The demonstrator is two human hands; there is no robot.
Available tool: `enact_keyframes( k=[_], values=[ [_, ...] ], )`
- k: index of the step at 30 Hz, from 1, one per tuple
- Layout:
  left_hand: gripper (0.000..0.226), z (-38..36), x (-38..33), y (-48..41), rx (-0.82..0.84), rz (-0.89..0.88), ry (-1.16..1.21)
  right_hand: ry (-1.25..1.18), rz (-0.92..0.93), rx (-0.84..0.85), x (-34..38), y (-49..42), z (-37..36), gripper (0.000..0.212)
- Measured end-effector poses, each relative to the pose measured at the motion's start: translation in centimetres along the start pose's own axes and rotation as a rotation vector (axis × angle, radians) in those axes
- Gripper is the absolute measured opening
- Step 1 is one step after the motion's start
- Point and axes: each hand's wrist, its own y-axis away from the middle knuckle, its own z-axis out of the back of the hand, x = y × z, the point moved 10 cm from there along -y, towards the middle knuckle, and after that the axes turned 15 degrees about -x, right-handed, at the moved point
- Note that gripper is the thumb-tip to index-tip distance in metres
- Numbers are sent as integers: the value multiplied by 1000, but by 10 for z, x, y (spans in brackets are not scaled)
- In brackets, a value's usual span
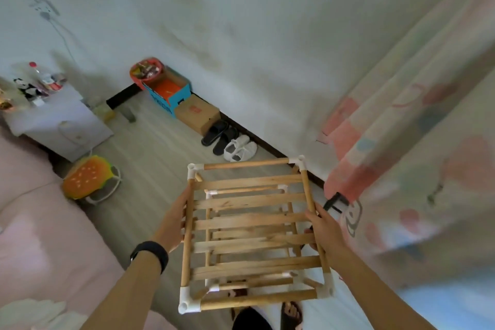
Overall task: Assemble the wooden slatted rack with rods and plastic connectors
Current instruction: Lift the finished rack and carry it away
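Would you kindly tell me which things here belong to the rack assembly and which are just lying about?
Part of the job:
wooden rack
white corner connectors
left hand and right hand, gripping the rack's sides

Just lying about:
black slippers
white shoes
cardboard box
blue box
burger-cushion stool

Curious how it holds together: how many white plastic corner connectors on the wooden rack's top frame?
4 on the wooden rack, one per corner: far-left connector, far-right connector, near-left connector, near-right connector. Others lower down may be hidden by wooden slats.
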Motion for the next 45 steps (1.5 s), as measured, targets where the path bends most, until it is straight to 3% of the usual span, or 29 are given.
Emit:
enact_keyframes(
  k=[3, 9, 11, 14, 16, 21, 27, 33, 38, 45],
  values=[
    [63, -18, -36, -63, 6, 29, -62, -69, -68, -49, 17, -34, -29, 27],
    [45, -88, -113, -154, 141, 52, -259, -168, -179, -236, 37, -94, -68, 24],
    [54, -109, -127, -188, 189, 78, -349, -219, -226, -283, 39, -112, -79, 15],
    [70, -136, -144, -240, 208, 84, -452, -278, -298, -395, 35, -137, -86, 17],
    [70, -158, -153, -260, 233, 90, -499, -311, -354, -440, 28, -156, -91, 22],
    [66, -215, -169, -302, 276, 77, -573, -358, -451, -511, 5, -204, -105, 8],
    [60, -274, -176, -346, 252, 51, -598, -403, -489, -541, -2, -259, -109, 31],
    [60, -335, -183, -389, 257, 24, -646, -453, -463, -574, 2, -320, -113, 29],
    [35, -386, -200, -413, 353, -86, -700, -479, -474, -634, 0, -356, -120, 44],
    [66, -426, -207, -446, 465, -250, -737, -461, -457, -599, -3, -380, -159, 56]
  ],
)
